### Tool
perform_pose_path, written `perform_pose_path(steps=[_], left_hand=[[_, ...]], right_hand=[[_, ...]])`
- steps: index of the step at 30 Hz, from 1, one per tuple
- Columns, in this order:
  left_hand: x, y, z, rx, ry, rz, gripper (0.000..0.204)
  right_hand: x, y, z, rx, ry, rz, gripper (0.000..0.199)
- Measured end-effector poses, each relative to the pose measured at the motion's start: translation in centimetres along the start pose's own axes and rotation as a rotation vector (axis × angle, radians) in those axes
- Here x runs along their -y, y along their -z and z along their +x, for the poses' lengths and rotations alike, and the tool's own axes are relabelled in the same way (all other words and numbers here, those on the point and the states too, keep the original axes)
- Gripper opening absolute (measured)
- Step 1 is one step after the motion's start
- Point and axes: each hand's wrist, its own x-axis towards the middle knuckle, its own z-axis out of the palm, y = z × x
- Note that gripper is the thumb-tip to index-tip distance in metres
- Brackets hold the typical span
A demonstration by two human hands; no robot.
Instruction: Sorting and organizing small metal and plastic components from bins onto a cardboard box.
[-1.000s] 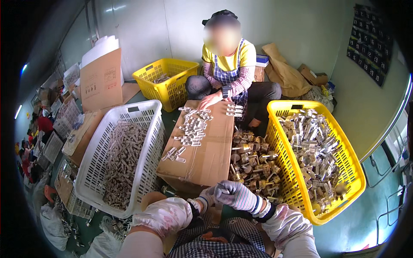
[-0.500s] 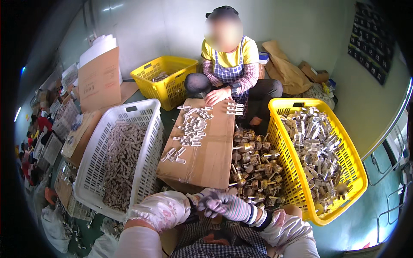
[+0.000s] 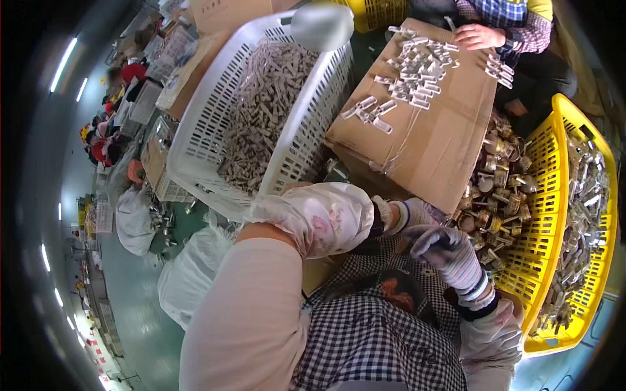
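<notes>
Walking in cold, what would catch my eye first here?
Probably the big white basket heaped with small silvery metal parts, left of a flat cardboard box strewn with more pieces. At right, a bright yellow basket brims with metal hardware. In the foreground, the person's gloved left hand and right hand meet above a checked apron.

Grey knit gloves, pale oversleeves, checked apron

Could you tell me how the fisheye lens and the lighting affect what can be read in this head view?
Head view: straight edges of the cardboard box and white basket bow outward; the rim falls into black vignette; ceiling lights smear into streaks at left; the gloved left hand and right hand look slightly soft.
</notes>
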Motion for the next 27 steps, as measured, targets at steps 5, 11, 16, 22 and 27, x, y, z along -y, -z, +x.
perform_pose_path(steps=[5, 11, 16, 22, 27], left_hand=[[7.2, 2.5, 3.5, -0.141, -0.423, 0.204, 0.024], [0.2, 1.2, -0.2, -0.160, 0.199, 0.115, 0.042], [-2.3, 4.9, -6.9, -0.287, -0.187, 0.542, 0.046], [-0.2, 1.4, -2.7, -0.542, -0.259, 0.673, 0.040], [3.8, 1.4, -3.2, -0.552, -0.331, 0.618, 0.035]], right_hand=[[-1.6, -1.5, 2.6, 0.112, -0.121, -0.172, 0.031], [-0.7, -2.3, 4.5, 0.309, -0.285, -0.197, 0.036], [-0.1, -5.9, 6.6, 0.653, -0.264, -0.350, 0.028], [-1.2, -6.2, 5.7, 0.720, -0.186, -0.267, 0.030], [-4.7, -7.0, 6.5, 0.919, -0.109, -0.309, 0.039]])
